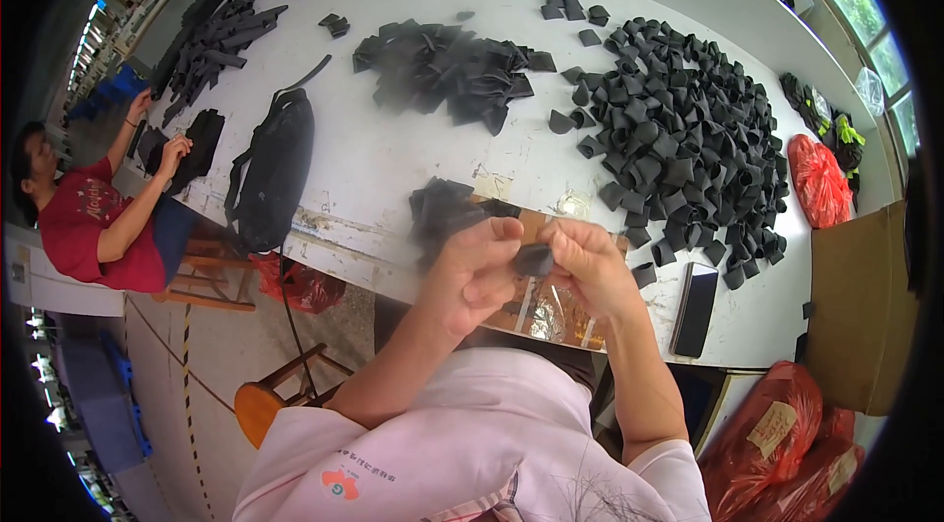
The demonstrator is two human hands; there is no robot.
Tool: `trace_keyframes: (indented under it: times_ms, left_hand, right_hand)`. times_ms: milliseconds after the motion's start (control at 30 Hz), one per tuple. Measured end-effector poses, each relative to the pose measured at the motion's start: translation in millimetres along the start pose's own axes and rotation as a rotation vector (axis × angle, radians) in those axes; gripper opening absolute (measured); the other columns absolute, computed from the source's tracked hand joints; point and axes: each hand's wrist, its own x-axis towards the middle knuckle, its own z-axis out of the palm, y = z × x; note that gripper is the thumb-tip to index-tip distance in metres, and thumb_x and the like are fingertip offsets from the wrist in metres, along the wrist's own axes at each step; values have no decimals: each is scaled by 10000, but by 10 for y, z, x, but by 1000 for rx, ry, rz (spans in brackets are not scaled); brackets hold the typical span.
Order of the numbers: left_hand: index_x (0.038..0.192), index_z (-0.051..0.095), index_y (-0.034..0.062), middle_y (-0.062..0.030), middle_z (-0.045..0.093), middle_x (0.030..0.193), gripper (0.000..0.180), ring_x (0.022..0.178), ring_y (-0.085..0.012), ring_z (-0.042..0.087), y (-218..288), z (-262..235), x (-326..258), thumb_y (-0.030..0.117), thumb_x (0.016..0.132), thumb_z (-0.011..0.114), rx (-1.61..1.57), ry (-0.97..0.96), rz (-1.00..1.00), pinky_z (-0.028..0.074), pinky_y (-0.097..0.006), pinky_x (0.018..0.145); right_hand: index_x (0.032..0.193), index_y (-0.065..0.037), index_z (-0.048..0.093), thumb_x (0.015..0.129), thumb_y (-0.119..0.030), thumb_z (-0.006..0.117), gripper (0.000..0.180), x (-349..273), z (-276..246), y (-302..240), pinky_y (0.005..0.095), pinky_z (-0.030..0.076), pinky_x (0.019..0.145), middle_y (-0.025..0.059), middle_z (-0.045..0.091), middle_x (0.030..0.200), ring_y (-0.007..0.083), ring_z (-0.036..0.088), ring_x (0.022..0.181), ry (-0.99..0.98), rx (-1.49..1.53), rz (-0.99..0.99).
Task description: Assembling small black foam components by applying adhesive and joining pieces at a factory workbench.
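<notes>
Close to the table's front edge, both my hands meet at a small black fabric piece [533, 260], folded or tube-like. My right hand [598, 271] pinches it between thumb and fingers. On its other side my left hand [474, 276] is closed with fingers curled, its fingertips at the piece's left edge. A small stack of black fabric pieces [438, 212] lies just beyond my left hand, partly hidden by it. Under my hands is a brown board [526, 311] with clear tape on it.
A large heap of black fabric loops [678, 129] covers the right side, with flat black pieces [442, 70] further back. A phone [695, 309], cardboard box [860, 301] and red bags [772, 443] are at right. Left, a person [108, 207] handles black pieces beside a black bag [275, 168].
</notes>
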Motion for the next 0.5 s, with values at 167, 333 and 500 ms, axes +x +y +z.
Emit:
trace_keyframes:
  times_ms: [167, 333, 500]
  left_hand:
    - [1143, 473, -5, -59, 579, 842, 313, 637, -87, 528, -159, 22, -12, 42, 838, 528, 1037, 247, 685, 419, -194, 558]
    - [936, 592, 4, -102, 570, 909, 165, 852, -168, 536, 60, 168, 81, 55, 782, 623, 1577, -176, 897, 421, -291, 789]
    - [839, 551, 0, -90, 535, 855, 65, 830, -182, 502, -142, 137, 49, 62, 828, 566, 990, 27, 864, 401, -297, 807]
  right_hand:
    - [761, -27, 531, 863, -221, 559, 220, -50, 83, -15, 213, 372, 526, -37, 456, 629, 50, 416, 588, 242, -368, -195]
    - [954, -14, 549, 648, -180, 723, 390, -193, 156, 19, 268, 413, 550, 94, 524, 857, 171, 502, 652, 432, -929, -678]
    - [908, -12, 575, 575, -56, 740, 374, -149, 307, 16, 298, 422, 502, 83, 540, 778, 200, 520, 616, 459, -1087, -840]
